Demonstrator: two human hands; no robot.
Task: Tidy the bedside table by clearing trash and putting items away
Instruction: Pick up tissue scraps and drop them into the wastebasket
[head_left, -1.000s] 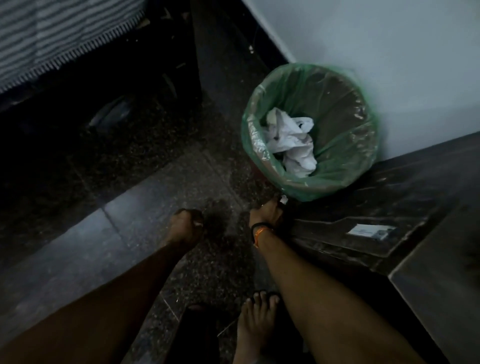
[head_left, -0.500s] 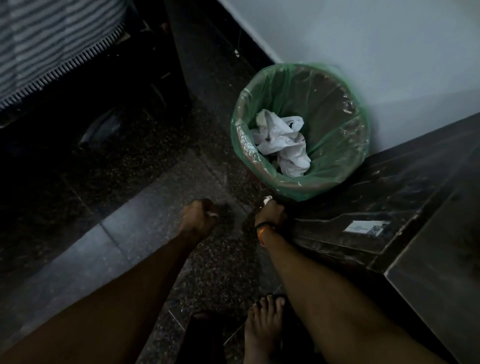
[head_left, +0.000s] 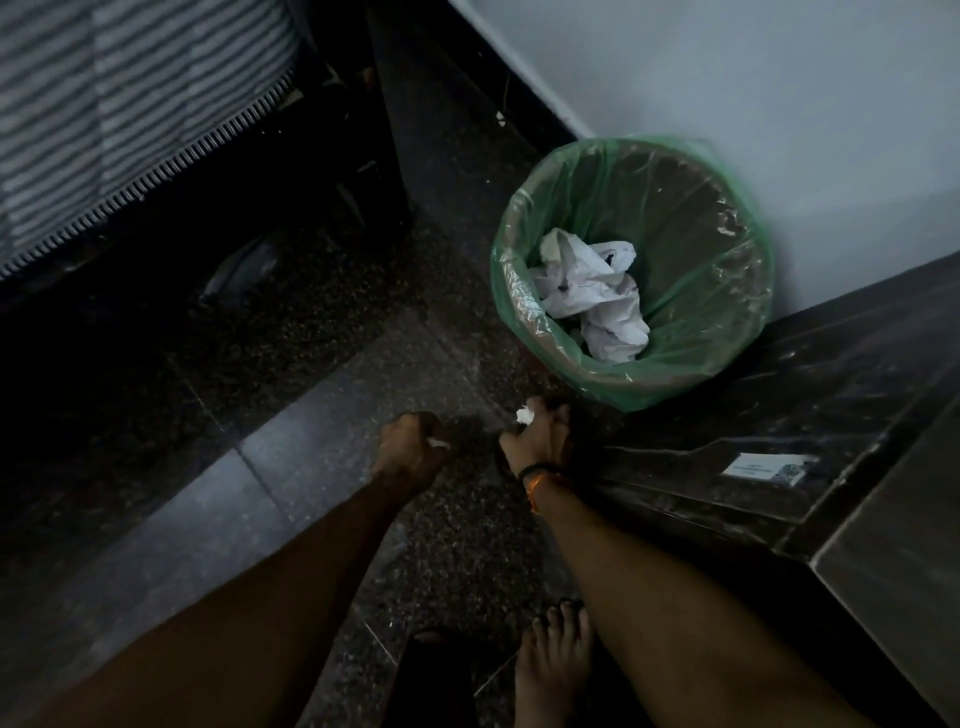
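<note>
A round bin (head_left: 727, 364) lined with a green plastic bag stands on the dark floor against the wall. Crumpled white paper and plastic (head_left: 592, 291) lie inside it. My left hand (head_left: 410, 452) is a fist low over the floor, with a small white scrap (head_left: 437, 442) showing at its fingers. My right hand (head_left: 535, 441), with a dark and orange band on the wrist, grips a small white wad of trash (head_left: 524, 415) just short of the bin's near rim.
A dark bedside table (head_left: 779, 415) with a small white label (head_left: 769, 466) sits at the right, touching the bin. A bed with striped cover (head_left: 130, 114) fills the upper left. My bare foot (head_left: 550, 670) stands below on the speckled floor.
Both hands have moved a little forward toward the bin. The white wad in my right hand shows more clearly now, and the view has shifted slightly.
</note>
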